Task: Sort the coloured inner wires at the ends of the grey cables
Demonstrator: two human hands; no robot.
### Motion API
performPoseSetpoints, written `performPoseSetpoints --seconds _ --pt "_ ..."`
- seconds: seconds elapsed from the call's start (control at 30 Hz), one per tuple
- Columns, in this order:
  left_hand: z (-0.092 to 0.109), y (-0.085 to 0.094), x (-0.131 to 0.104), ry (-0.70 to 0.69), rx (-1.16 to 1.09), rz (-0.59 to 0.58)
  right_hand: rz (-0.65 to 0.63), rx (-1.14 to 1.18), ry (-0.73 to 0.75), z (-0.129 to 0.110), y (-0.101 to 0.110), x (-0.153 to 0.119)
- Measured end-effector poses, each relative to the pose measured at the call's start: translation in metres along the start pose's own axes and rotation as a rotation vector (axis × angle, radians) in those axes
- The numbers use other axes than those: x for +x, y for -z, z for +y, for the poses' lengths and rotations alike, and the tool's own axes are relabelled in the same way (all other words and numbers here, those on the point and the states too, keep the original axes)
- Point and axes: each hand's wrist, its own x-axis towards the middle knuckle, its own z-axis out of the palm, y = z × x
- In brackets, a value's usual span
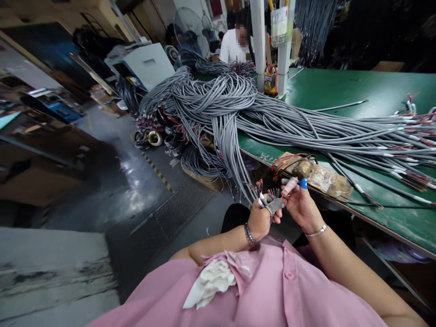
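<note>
In front of my chest my left hand (260, 220) is closed around the ends of grey cables (243, 175) that run down from the bench. Thin coloured wires (273, 194) fan out above its fingers, and a grey wrap covers its thumb. My right hand (303, 206) is just to the right, its fingertips pinched near the coloured wires. A blue cover sits on one of its fingertips and a pale wrap on another. What lies between those fingertips is too small to make out.
A thick heap of grey cables (218, 95) crosses the green bench (340, 84), stripped ends at the right. A taped cardboard block (316, 177) lies at the bench's near edge. White posts (259, 45) rise behind. Across the bench is a person in white (233, 47).
</note>
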Motion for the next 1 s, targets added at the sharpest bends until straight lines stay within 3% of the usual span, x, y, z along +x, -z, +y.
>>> performPoseSetpoints --seconds 0.13,0.27,0.6,0.8,1.0 --pt "0.0 0.006 -0.005 -0.007 0.019 -0.012 -0.085 -0.03 -0.071 -0.007 0.003 -0.004" --pt "0.001 0.011 -0.006 -0.052 0.073 0.002 -0.068 -0.093 -0.072 -0.015 0.0 -0.008" --pt "0.008 0.005 -0.001 -0.127 0.144 0.048 0.173 -0.37 0.314 -0.002 0.007 -0.008" --pt "0.003 0.003 0.003 -0.132 0.163 0.049 0.052 -0.128 0.072 -0.001 -0.001 -0.001" --pt "-0.004 0.005 0.005 -0.158 0.189 0.03 0.104 0.04 0.143 0.001 -0.01 0.002"
